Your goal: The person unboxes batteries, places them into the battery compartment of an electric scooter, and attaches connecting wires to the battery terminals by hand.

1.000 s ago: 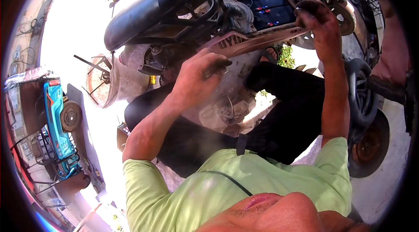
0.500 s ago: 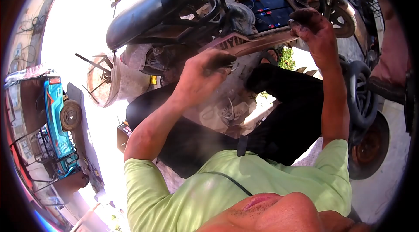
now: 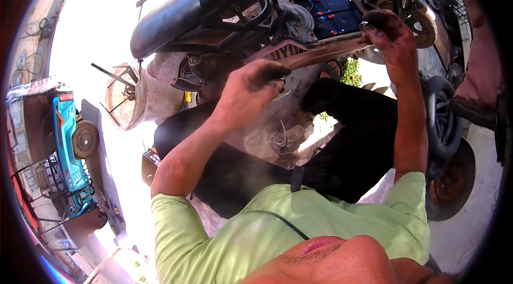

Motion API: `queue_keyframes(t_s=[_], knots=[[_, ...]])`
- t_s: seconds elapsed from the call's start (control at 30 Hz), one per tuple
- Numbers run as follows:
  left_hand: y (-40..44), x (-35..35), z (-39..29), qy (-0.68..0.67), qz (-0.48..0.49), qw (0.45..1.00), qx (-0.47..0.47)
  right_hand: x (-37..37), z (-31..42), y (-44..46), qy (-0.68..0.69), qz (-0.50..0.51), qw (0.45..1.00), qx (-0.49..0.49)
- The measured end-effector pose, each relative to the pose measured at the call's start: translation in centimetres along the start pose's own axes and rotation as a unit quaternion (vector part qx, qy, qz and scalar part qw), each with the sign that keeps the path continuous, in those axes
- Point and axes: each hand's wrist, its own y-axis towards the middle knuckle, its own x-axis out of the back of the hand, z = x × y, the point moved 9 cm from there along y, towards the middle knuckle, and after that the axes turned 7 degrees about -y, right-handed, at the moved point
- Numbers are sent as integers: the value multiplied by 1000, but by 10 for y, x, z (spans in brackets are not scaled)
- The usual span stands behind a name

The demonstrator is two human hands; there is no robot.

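In the head view, a scooter [image 3: 295, 19] stands crosswise on the far side of the lap, its seat [image 3: 179, 19] to the left and its lettered side panel [image 3: 315, 55] turned toward the person, which probably brings the side and the floor well within reach of both hands. The batteries [image 3: 336, 16] sit uncovered in that well, perhaps so that their tops can be got at from above. The knees are spread, it seems to leave room for the forearms between scooter and body. The right hand [image 3: 393, 38] is reached out to the far right, thumb and fingers drawn together as in a pinch; a small glint shows at the tips, but whether they hold something I cannot tell. The batteries lie just left of those fingertips and slightly farther off, with the panel's right end close below; contact is unclear. The left hand [image 3: 248, 89] is nearer, at the left end of the panel, fingers curled toward the thumb with little gap; a pale speck by the fingertips is too small to name, so its hold is uncertain. A bucket [image 3: 163, 97] stands farther left, beside the scooter's rear.
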Motion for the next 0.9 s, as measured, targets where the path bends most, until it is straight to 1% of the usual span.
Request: queue_keyframes(t_s=[0.1,0.23,0.33,0.63,0.73,0.9], knots=[[0,0,-1,34,3,999,-21,2,-5,1,23,14,1000,3],[1,-1,-3,68,6,997,-43,5,-5,1,10,14,1000,14],[1,-1,-2,61,9,998,-23,7,-6,1,10,9,1000,18],[1,-2,-3,72,7,996,-51,10,-5,1,-9,5,1000,16],[0,-1,-2,67,5,997,-34,9,-3,1,4,8,1000,22],[0,0,-1,64,6,997,-39,9,-2,1,-5,3,1000,24]])
